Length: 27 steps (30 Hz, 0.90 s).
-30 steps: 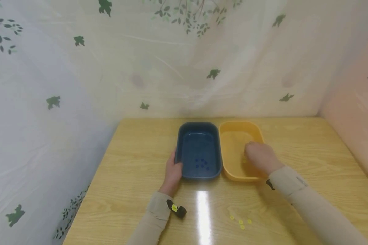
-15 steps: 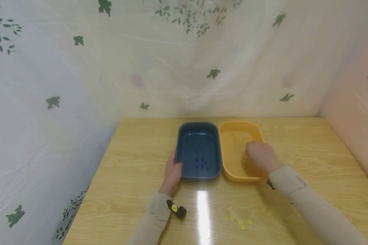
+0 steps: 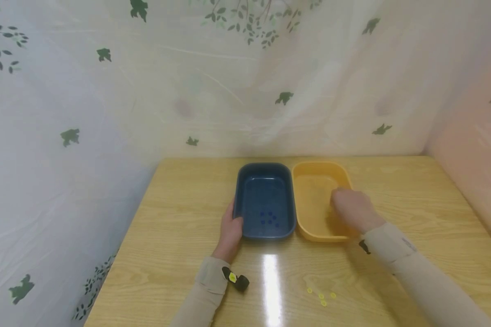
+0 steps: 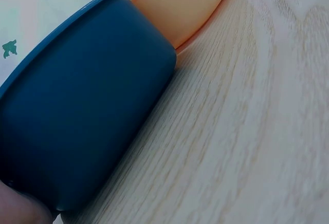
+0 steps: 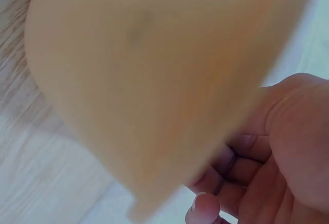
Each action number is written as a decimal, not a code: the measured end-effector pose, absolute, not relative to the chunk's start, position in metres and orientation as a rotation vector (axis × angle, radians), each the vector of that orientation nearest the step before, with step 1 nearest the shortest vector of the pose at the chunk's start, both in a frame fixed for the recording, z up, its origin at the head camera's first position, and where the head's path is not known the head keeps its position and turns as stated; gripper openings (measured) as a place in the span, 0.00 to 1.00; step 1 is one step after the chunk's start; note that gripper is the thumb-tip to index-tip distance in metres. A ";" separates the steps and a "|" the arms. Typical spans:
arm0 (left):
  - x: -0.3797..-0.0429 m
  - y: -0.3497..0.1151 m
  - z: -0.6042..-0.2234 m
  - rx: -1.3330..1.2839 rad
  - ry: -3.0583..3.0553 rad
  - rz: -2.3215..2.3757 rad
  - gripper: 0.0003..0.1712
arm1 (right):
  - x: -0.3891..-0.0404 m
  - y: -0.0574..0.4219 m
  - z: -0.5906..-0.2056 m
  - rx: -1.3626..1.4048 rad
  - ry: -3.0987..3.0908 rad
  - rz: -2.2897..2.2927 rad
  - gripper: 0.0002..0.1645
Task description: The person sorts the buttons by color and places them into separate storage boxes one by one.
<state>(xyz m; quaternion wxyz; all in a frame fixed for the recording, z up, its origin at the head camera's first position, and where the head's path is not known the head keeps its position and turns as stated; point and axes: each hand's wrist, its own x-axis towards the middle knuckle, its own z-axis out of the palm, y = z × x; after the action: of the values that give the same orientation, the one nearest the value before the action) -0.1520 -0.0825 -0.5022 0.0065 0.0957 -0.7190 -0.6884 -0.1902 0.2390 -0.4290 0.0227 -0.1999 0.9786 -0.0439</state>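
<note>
My left hand point(image 3: 231, 231) holds the near left corner of a deep blue plastic tub point(image 3: 266, 193), thumb by the corner and fingers along the outer left wall. Several small dark blue discs point(image 3: 270, 218) lie in the near half of this tub. Beside it stands a yellow tub point(image 3: 315, 195), the two rims close together. My right hand point(image 3: 356, 209) reaches over the yellow tub's right rim with bent fingers. In the right wrist view the tub wall point(image 5: 154, 106) covers part of the fingers, and I cannot tell whether they hold anything.
Several small yellow button-like discs point(image 3: 321, 296) lie on the wooden table point(image 3: 180, 272) in front of the yellow tub. A patterned white curtain point(image 3: 229, 91) hangs behind the table and along its sides. A bright light reflection point(image 3: 271, 281) runs down the table's front middle.
The right hand has shifted slightly right, towards the yellow tub's right rim. A yellow bit seen under its fingers earlier no longer shows. The left hand and both tubs have stayed put.
</note>
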 end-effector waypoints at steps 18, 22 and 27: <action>-0.150 -0.083 -0.501 0.290 -2.256 -2.152 0.44 | -0.130 0.238 -0.407 -0.795 3.254 -0.182 0.09; -0.151 -0.084 -0.501 0.294 -2.255 -2.164 0.44 | -0.112 0.238 -0.407 -0.832 3.294 -0.139 0.07; -0.151 -0.083 -0.500 0.313 -2.236 -2.175 0.44 | -0.092 0.237 -0.409 -0.881 3.322 -0.134 0.05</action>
<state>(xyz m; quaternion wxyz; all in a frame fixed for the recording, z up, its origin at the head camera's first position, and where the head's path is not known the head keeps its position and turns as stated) -0.1514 -0.0830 -0.5002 0.0032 0.0998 -0.7132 -0.6938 -0.0920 0.2372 -0.4094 -0.1483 -0.2532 0.9552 -0.0384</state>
